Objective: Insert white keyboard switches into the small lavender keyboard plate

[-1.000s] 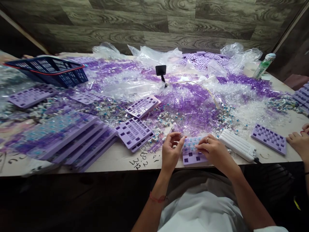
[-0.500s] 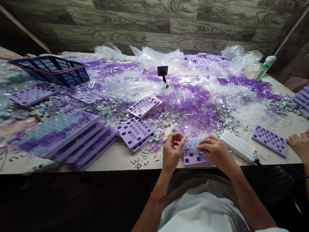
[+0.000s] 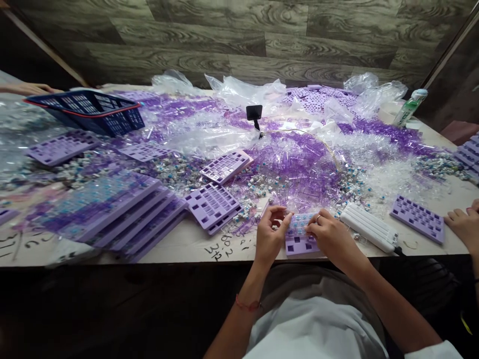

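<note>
A purple keyboard-like plate [image 3: 295,246] lies at the table's front edge, its upper part covered with clear pieces and blue-centred bits. My left hand [image 3: 272,232] is at its left side, thumb and fingertips pinched close together; whatever is between them is too small to name. Over the right part of the plate, my right hand [image 3: 325,230] has its fingers pressed together and pointing down at the clear pieces. It wears a ring, and what its fingertips hold is hidden. A white ribbed block [image 3: 368,227] lies just right of that hand.
Purple plates [image 3: 127,214] are stacked at left, with two more [image 3: 213,204] nearer the middle. Loose clear and purple pieces [image 3: 303,164] cover the table's centre. A blue basket [image 3: 93,112], a black stand [image 3: 254,113], a green bottle [image 3: 409,108] and another person's hand [image 3: 462,224] are around.
The view has shifted slightly, so items on the left appear farther right. My right hand's fingers have drawn in slightly over the plate. My left hand keeps nearly the same pose.
</note>
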